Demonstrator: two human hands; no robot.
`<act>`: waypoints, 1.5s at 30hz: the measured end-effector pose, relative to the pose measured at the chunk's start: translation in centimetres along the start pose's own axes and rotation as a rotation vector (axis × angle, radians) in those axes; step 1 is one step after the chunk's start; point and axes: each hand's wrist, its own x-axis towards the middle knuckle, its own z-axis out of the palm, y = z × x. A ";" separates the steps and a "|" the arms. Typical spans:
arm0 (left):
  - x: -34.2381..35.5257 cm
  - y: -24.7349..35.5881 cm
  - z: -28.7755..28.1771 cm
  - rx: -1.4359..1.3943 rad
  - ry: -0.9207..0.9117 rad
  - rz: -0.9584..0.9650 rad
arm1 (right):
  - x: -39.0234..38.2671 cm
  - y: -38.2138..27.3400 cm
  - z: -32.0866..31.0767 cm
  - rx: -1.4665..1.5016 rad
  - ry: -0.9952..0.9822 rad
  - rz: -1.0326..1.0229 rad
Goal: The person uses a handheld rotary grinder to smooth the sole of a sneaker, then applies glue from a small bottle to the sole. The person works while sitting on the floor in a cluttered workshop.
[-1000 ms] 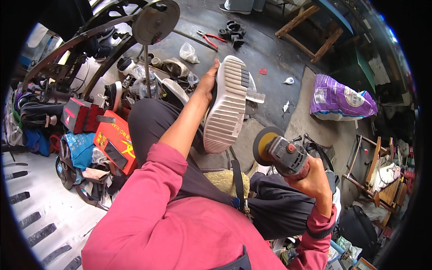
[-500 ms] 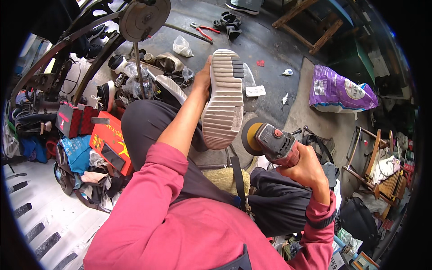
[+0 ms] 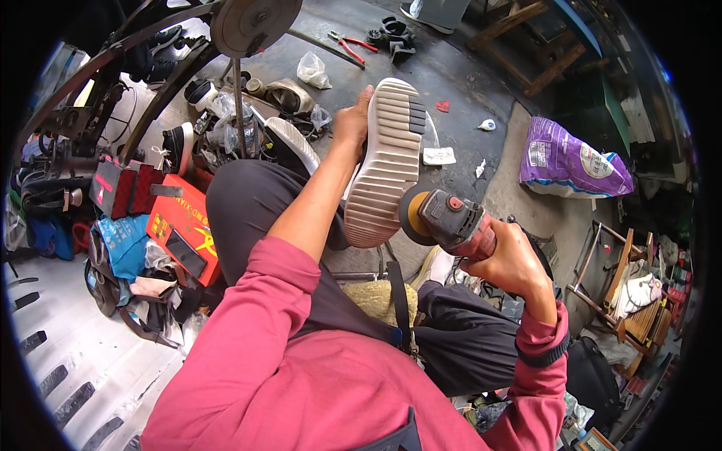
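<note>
My left hand point(image 3: 352, 124) grips a shoe, holding its ribbed, pale sole point(image 3: 382, 154) up toward the camera, with a darker patch near the top end. My right hand point(image 3: 505, 261) is closed on a grey and red angle grinder point(image 3: 451, 222). Its yellow and black disc point(image 3: 414, 218) sits at the lower right edge of the sole; I cannot tell whether they touch. My dark trouser knee point(image 3: 241, 203) is just left of the shoe.
A cast-iron machine point(image 3: 256, 22) stands upper left. Shoes, bags and an orange-red box point(image 3: 180, 225) crowd the left. Red-handled pliers point(image 3: 350, 46) lie ahead. A purple sack point(image 3: 571, 158), a wooden stool point(image 3: 504, 52) and folding chairs point(image 3: 632, 286) are on the right.
My right hand has raised the grinder and moved it left, closing the gap between disc and sole. My left hand still holds the shoe, slightly shifted.
</note>
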 end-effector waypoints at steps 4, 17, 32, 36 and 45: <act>0.1 -0.1 0.0 0.035 -0.010 0.024 | 0.3 -0.1 -0.1 0.045 -0.031 0.012; -1.1 0.7 0.2 0.007 -0.033 0.038 | 0.7 1.1 0.9 0.143 -0.067 0.019; -2.1 1.5 0.4 -0.052 -0.053 -0.004 | 0.7 1.3 0.6 0.126 -0.028 0.009; -2.0 1.6 0.3 -0.022 -0.046 0.003 | 1.0 1.6 0.6 0.082 -0.091 0.048; -1.2 0.5 -0.1 -0.104 -0.099 -0.029 | 0.2 2.8 1.7 0.211 -0.042 0.036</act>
